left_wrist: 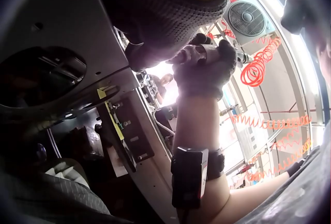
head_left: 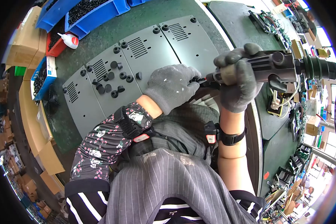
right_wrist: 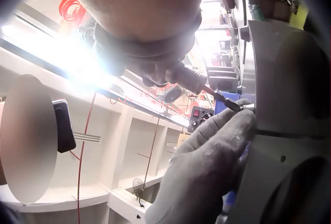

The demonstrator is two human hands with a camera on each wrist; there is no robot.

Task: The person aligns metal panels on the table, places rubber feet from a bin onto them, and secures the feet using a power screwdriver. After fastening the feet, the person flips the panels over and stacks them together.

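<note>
My right hand [head_left: 239, 80], in a grey glove, grips a dark power screwdriver [head_left: 267, 67] that lies level, its tip toward the left hand. The gloved left hand [head_left: 173, 86] is bent over the near edge of a grey metal panel [head_left: 192, 46]. Its thumb and forefinger pinch a small silver screw [right_wrist: 249, 107] at the end of the driver bit [right_wrist: 227, 102], close against the panel's edge in the right wrist view. Several slotted grey panels stand side by side, with black rubber feet [head_left: 123, 75] loose on them and others near their far corners.
Blue bins [head_left: 97, 16] of small black parts stand at the back left, beside a red bin [head_left: 57, 45] and a white squeeze bottle [head_left: 70, 40]. Cardboard boxes [head_left: 30, 37] line the left. Circuit assemblies [head_left: 270, 26] lie on the green bench at right.
</note>
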